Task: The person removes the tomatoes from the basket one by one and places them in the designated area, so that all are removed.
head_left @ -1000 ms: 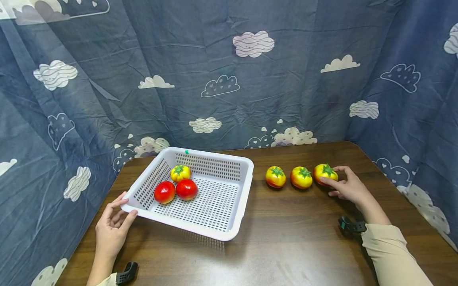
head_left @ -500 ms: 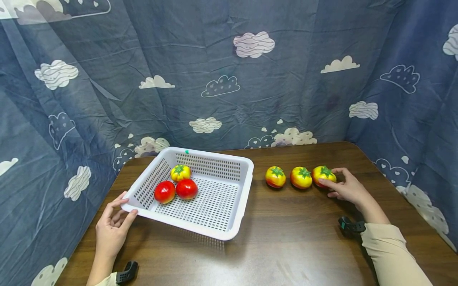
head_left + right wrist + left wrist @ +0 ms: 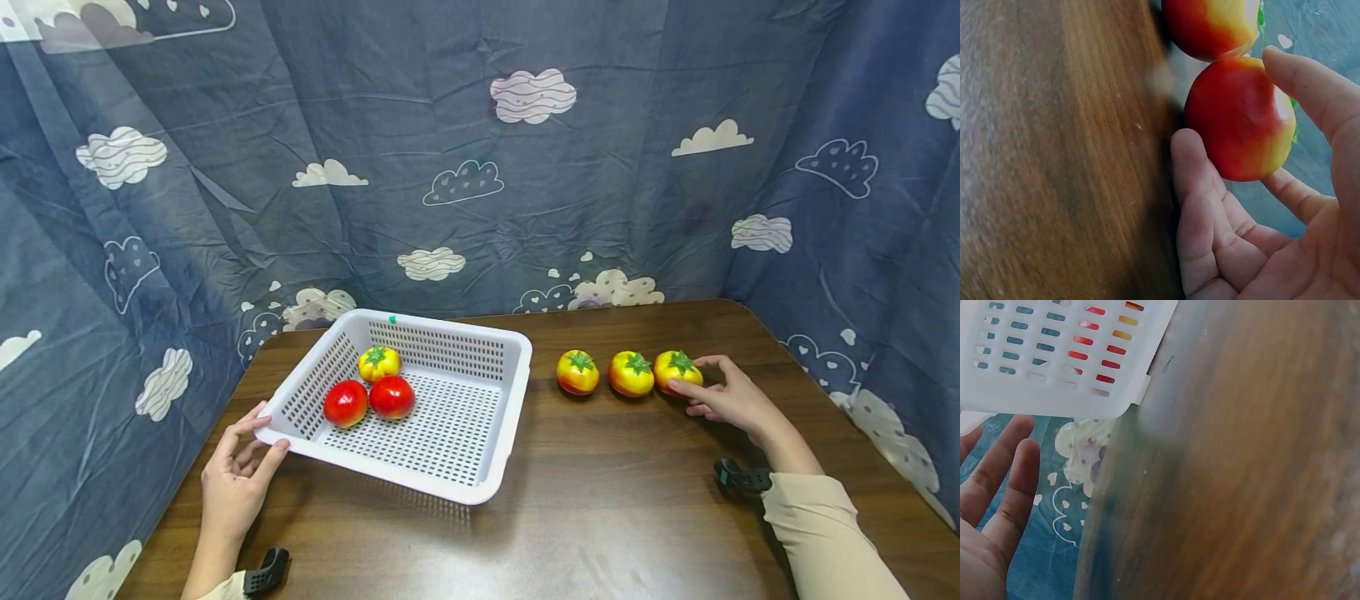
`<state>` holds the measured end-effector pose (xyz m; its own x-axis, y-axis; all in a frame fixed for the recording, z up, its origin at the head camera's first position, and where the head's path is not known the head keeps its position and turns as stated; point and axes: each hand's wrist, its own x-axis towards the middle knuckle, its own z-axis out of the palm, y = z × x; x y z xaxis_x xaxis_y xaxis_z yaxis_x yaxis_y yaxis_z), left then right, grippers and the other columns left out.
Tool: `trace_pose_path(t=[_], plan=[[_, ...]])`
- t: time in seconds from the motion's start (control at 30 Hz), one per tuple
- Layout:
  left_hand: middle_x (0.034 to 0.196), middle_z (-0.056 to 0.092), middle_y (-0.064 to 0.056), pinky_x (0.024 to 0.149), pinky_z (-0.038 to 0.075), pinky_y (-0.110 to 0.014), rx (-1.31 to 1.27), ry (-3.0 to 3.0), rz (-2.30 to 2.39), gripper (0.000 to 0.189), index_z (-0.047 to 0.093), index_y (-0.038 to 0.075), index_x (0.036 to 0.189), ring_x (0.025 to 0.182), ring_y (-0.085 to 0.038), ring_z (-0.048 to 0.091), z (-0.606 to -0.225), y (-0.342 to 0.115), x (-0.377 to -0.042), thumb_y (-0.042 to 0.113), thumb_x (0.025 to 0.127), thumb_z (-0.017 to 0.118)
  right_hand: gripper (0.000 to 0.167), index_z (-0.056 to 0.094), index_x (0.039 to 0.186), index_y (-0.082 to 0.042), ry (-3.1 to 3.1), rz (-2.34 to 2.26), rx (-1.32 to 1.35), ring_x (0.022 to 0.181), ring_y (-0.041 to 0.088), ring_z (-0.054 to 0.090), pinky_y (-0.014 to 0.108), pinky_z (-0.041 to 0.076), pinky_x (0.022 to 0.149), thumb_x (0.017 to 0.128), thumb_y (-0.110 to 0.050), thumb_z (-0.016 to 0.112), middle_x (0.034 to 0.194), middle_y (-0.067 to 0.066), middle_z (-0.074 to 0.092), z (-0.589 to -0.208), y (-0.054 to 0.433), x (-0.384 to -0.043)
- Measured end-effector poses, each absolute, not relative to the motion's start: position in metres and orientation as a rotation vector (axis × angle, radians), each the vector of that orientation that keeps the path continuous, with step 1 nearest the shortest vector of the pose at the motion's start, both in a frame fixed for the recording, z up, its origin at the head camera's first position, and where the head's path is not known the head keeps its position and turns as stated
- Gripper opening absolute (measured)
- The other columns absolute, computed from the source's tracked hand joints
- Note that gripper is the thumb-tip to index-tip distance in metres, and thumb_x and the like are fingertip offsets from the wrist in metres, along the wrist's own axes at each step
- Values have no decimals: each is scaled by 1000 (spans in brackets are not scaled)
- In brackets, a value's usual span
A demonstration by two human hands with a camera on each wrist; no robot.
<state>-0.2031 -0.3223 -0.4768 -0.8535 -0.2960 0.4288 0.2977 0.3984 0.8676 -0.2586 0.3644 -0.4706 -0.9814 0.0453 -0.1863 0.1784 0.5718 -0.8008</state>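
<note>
rightmost tomato shifted slightly left, basket unmoved

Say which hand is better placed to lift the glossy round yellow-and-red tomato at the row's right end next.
Right, most likely: the right hand has its fingers around that tomato, while the left hand, far off, holds a corner of the white perforated plastic basket.
</note>
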Motion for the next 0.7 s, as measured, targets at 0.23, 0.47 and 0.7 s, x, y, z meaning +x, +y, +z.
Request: trace_pose_path(t=[0.23,0.47,0.7], plan=[[148,64,11,79,57,-7,0,-2127,-1476,44,64,-8,131,98,9,71,-477,-322,-203,-12,90,78,86,21,156,9,2652,-1404,180,81,10,78,22,62,73,106,-44,66,110,27,76,-470,365,-257],[148,64,12,79,57,-6,-8,-2118,-1488,44,63,-8,131,98,8,71,-478,-322,-204,-13,89,78,83,24,154,8,2659,-1438,173,80,9,78,22,61,72,105,-42,69,107,24,77,-472,363,-256],[148,64,11,79,57,-6,-10,-2122,-1490,44,63,-8,131,97,7,72,-478,-323,-204,-12,89,78,82,24,154,10,2658,-1432,165,80,10,78,22,61,73,105,-40,68,106,24,77,-472,364,-256]])
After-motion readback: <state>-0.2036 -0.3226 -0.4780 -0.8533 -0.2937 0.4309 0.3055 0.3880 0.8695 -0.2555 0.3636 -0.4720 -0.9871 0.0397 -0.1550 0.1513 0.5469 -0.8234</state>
